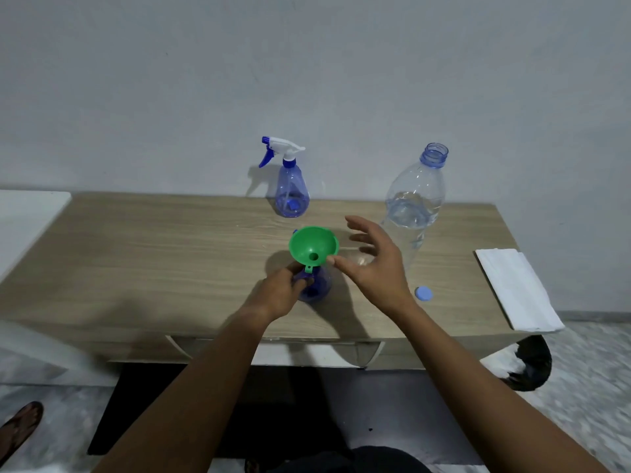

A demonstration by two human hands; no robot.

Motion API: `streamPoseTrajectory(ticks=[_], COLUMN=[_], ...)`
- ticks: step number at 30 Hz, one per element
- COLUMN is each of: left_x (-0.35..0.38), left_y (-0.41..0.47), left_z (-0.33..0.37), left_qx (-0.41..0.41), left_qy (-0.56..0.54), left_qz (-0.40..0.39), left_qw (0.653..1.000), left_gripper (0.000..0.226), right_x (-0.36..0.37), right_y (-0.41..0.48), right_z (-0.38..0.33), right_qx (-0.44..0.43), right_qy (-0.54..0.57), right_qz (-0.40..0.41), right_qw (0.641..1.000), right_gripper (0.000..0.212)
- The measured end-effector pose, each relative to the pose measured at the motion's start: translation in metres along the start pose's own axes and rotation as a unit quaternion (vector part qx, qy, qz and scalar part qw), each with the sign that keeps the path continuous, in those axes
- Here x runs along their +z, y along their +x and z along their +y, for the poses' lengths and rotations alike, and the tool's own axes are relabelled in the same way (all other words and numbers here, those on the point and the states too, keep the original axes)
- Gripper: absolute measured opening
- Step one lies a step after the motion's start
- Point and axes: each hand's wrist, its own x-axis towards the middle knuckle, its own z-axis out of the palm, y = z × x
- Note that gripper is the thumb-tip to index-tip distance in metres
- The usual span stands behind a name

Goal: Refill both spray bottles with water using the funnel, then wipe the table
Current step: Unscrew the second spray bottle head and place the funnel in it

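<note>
A green funnel (313, 246) sits in the neck of a blue spray bottle (319, 285) that has no spray head, near the front middle of the wooden table (136, 261). My left hand (278, 291) grips that bottle from the left. My right hand (372, 264) hovers open just right of the funnel, thumb tip close to its rim, holding nothing. A second blue spray bottle (290, 186) with a white and blue trigger head stands at the back by the wall. An uncapped clear water bottle (415, 206), partly filled, stands behind my right hand.
A blue bottle cap (424, 294) lies on the table right of my right wrist. A folded white cloth (515, 288) rests at the table's right end, overhanging the front edge. A white surface (24, 220) adjoins the table on the left. The wall runs directly behind.
</note>
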Motion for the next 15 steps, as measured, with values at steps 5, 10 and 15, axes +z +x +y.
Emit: streamPoseTrajectory(ticks=[5, 10, 15], left_x=[0.002, 0.003, 0.005], left_y=[0.0, 0.001, 0.0], left_z=[0.008, 0.012, 0.013], left_qx=[0.0, -0.001, -0.013], left_qy=[0.013, 0.04, 0.031], left_qz=[0.012, 0.025, 0.031], left_qw=[1.0, 0.999, 0.999], left_gripper=[0.037, 0.032, 0.033], right_x=[-0.019, -0.031, -0.036], right_y=[-0.001, 0.022, 0.033], right_z=[-0.004, 0.013, 0.024], right_qx=[-0.102, -0.007, 0.037], right_qy=[-0.108, -0.08, 0.002], right_qz=[0.306, 0.312, 0.239], right_qw=[0.941, 0.947, 0.97], right_gripper=[0.057, 0.106, 0.106])
